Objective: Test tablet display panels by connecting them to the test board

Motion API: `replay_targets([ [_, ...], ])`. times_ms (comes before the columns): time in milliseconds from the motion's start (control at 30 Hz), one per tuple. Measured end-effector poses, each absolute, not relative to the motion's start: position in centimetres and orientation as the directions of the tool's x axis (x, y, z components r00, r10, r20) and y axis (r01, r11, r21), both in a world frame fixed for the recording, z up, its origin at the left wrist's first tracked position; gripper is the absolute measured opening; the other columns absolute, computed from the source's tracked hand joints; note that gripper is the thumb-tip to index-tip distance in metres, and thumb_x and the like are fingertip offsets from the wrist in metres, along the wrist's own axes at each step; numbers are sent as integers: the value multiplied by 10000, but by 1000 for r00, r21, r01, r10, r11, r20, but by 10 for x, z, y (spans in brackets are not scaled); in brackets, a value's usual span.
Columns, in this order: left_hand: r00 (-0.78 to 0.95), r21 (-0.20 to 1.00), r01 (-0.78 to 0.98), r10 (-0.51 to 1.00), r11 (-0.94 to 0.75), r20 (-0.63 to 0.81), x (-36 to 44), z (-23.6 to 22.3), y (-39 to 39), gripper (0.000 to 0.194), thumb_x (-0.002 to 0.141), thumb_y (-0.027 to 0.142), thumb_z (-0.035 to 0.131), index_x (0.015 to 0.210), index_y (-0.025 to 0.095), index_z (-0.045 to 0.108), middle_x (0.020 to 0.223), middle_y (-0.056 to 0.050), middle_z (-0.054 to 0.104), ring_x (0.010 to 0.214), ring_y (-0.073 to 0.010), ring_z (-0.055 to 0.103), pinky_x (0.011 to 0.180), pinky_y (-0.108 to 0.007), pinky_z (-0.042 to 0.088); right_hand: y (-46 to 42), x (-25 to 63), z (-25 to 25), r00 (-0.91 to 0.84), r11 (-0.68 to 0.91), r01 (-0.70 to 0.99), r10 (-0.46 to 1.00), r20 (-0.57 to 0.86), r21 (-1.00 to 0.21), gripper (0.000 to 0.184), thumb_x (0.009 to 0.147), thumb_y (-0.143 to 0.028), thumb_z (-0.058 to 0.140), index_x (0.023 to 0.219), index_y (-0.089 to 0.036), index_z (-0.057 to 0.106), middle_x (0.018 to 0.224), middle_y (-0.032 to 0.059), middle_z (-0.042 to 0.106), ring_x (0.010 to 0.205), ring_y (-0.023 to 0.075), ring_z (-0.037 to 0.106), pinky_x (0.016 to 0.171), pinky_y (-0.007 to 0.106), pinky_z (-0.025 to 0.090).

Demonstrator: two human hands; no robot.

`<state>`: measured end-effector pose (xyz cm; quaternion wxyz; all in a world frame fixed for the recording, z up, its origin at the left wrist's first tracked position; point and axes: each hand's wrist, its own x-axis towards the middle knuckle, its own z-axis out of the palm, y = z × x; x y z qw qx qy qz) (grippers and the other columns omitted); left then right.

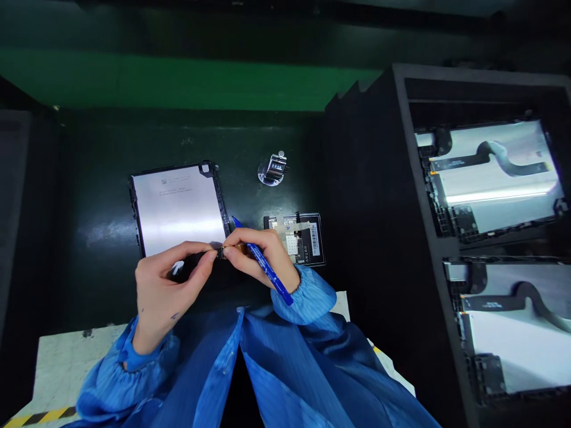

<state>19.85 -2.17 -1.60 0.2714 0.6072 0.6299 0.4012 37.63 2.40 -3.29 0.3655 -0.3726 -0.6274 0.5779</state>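
Both grips are pinched nearly shut: the left hand (pixel 167 294) and right hand (pixel 263 255) hold a small dark part (pixel 220 252) at their fingertips, just below a tablet panel (pixel 178 208) on the tabletop (pixel 102 279); the right also clasps a blue marker (pixel 280 287).

A blue striped smock (pixel 285 371) with gathered elastic cuffs (pixel 303 296).

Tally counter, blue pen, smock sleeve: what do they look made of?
The tally counter looks like chrome-plated metal, going by its mirror-bright reflections. The pen seems to be glossy blue plastic, with a smooth, even sheen. The smock sleeve looks like woven synthetic fabric, with fine stripes and gathered cuff; the exact fibre can't be told.
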Motion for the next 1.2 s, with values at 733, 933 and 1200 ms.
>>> replay_targets([
  [733,-154,832,545,964,-102,219,162,-22,-30,292,998,296,540,1248,239,680,1221,-44,677,1153,-215,611,1019,-341,474,7,385,-15,-134,169,214,981,142,-962,297,989,-442,496,990,-201,671,870,42,696,604,115,551,587,255,440],
  [933,-522,647,657,853,387,19,117,-48,-51,411,922,464,645,1214,176,666,945,-30,664,690,-163,583,723,-344,463,-22,360,-2,70,281,78,955,287,-956,193,953,-429,623,900,-245,609,706,3,578,553,117,510,474,250,343],
  [1200,-492,652,664,871,365,13,130,-63,-53,216,858,396,715,967,216,668,691,47,592,552,-136,549,610,-307,395,-23,297,-64,-252,89,347,968,-2,-933,405,906,-363,533,605,-222,301,509,-65,343,464,72,367,510,222,350],
])
